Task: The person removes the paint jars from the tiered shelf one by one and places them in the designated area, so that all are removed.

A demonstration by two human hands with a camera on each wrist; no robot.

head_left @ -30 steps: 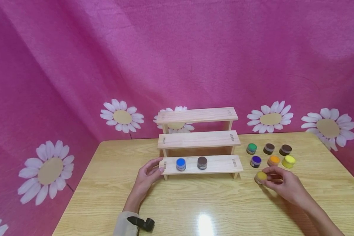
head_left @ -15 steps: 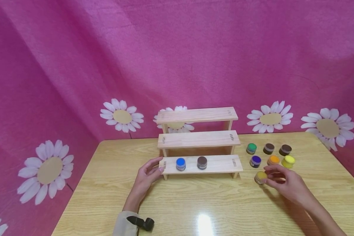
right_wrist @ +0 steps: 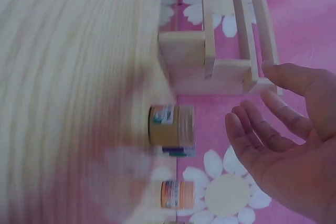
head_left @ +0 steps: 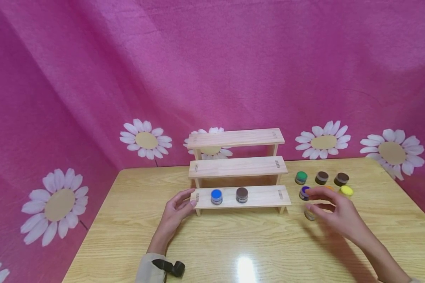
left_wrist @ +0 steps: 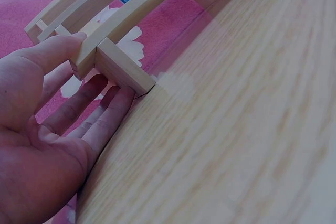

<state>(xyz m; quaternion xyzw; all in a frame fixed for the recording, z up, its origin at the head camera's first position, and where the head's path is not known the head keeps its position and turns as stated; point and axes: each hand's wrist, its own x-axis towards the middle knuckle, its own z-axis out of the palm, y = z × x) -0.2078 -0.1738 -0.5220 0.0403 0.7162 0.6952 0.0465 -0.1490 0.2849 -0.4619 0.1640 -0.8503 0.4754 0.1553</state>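
Note:
A three-step wooden display shelf [head_left: 238, 167] stands on the table. My left hand [head_left: 177, 209] grips the left end of its lowest step, the thumb on the board [left_wrist: 89, 51] and the fingers beneath beside the leg. A blue paint jar [head_left: 217, 197] and a dark brown paint jar [head_left: 242, 195] sit on that step. My right hand [head_left: 336, 214] hovers over an ochre paint jar [right_wrist: 170, 125], fingers loosely bent and holding nothing. In the right wrist view the jar stands upright on the table, apart from the hand. From the head, the fingers hide most of it.
Right of the shelf stand a green jar [head_left: 301, 177], two dark-lidded jars [head_left: 321, 177], a purple jar [head_left: 304, 193] and a yellow jar [head_left: 346, 191]. An orange jar [right_wrist: 177, 194] is mostly hidden by the hand from the head. A pink flowered cloth [head_left: 233, 70] hangs behind the table.
My right hand has come off the ochre jar and lifted up and slightly left, now covering most of it and the orange jar. The left hand keeps its hold on the shelf.

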